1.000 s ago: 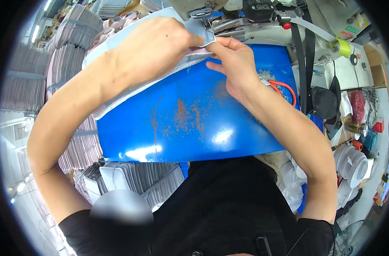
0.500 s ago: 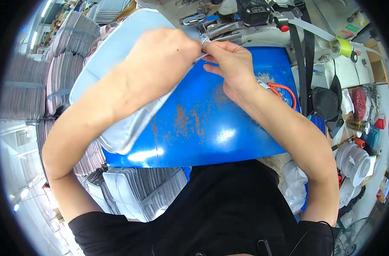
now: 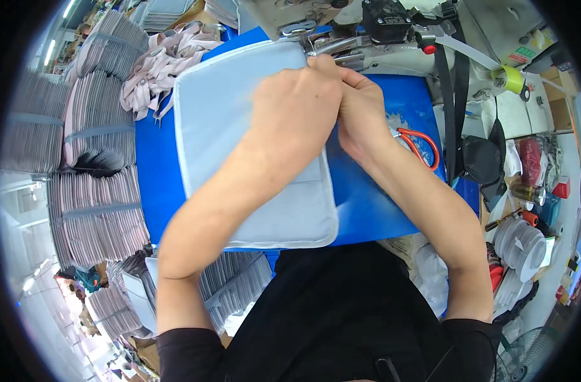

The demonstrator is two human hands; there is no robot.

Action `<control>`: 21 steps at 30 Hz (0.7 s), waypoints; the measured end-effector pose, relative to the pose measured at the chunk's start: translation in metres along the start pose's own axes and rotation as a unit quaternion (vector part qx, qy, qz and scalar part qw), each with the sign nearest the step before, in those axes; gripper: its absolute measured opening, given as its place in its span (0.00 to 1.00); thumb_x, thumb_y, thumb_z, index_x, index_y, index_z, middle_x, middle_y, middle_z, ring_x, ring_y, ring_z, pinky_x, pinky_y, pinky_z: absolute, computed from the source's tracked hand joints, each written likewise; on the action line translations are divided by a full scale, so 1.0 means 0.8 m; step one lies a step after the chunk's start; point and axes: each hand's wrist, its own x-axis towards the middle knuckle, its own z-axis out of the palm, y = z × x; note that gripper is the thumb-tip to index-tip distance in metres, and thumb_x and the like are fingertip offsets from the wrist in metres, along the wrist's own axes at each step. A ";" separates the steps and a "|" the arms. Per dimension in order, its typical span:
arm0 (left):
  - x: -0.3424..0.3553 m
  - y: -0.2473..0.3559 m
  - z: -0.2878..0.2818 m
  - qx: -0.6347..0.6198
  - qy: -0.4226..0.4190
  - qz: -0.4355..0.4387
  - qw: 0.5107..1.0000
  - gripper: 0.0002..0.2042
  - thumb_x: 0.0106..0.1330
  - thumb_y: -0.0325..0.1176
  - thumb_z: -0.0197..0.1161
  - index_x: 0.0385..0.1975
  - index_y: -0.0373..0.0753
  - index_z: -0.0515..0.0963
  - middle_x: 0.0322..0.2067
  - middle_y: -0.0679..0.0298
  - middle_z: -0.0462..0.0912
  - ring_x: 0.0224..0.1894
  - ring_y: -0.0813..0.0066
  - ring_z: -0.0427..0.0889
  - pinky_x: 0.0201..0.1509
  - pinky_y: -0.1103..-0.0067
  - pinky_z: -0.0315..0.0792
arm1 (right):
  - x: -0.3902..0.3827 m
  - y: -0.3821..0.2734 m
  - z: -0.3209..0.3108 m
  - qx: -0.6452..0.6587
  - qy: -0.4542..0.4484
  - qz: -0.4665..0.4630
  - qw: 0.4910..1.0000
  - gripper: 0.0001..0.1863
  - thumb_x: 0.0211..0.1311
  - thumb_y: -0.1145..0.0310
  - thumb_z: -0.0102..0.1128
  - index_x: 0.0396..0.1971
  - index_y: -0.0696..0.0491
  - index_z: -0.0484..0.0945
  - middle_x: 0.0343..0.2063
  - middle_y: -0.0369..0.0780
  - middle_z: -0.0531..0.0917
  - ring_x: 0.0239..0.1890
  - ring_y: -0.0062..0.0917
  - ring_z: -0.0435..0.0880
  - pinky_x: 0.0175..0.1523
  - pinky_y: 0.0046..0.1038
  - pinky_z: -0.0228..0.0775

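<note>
A light blue-grey fabric panel (image 3: 217, 108) with rounded corners and a pale bound edge lies flat on the blue tabletop (image 3: 156, 191). My left hand (image 3: 297, 105) is closed over the panel's right edge, close to the sewing machine (image 3: 382, 54), its fingers mostly hidden under the knuckles. Against it, my right hand (image 3: 363, 111) has its fingers bent together beside the same edge. Whatever sits between its fingertips is hidden behind my left hand. Just past the right wrist, scissors with red handles (image 3: 424, 146) rest on the table.
Bundled stacks of fabric panels (image 3: 99, 213) stand along the left side, with more below the front edge. Pale pink straps (image 3: 160, 70) are heaped at the back left. Black straps (image 3: 453, 102) hang at the right, near a roll of yellow-green tape (image 3: 510, 76).
The panel has turned and come down toward me, now lying flatter on the table. My left hand has shifted right and nearer, against my right hand. More of the strap heap shows.
</note>
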 end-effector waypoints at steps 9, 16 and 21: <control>-0.049 -0.026 0.051 -0.397 0.110 -0.143 0.900 0.19 0.63 0.26 0.67 0.54 0.33 0.75 0.38 0.52 0.88 0.38 0.57 0.89 0.38 0.62 0.79 | -0.022 0.002 -0.023 -0.280 -0.037 -0.181 0.942 0.19 0.63 0.65 0.73 0.47 0.61 0.81 0.29 0.35 0.84 0.30 0.17 0.80 0.36 0.24 0.73; -0.196 -0.123 0.109 -0.643 0.118 -0.405 0.639 0.27 0.72 0.36 0.66 0.67 0.33 0.70 0.61 0.53 0.78 0.61 0.68 0.78 0.67 0.72 0.69 | -0.045 0.015 -0.028 -0.345 -0.092 -0.199 0.913 0.20 0.69 0.62 0.67 0.52 0.60 0.79 0.27 0.35 0.82 0.29 0.15 0.77 0.35 0.26 0.73; -0.228 -0.075 0.070 -0.567 0.204 -0.341 0.722 0.25 0.73 0.33 0.64 0.67 0.32 0.69 0.58 0.57 0.79 0.59 0.72 0.77 0.66 0.75 0.68 | -0.051 0.014 -0.037 -0.025 -0.146 -0.069 0.987 0.19 0.75 0.66 0.58 0.58 0.62 0.78 0.42 0.40 0.88 0.40 0.18 0.86 0.47 0.23 0.79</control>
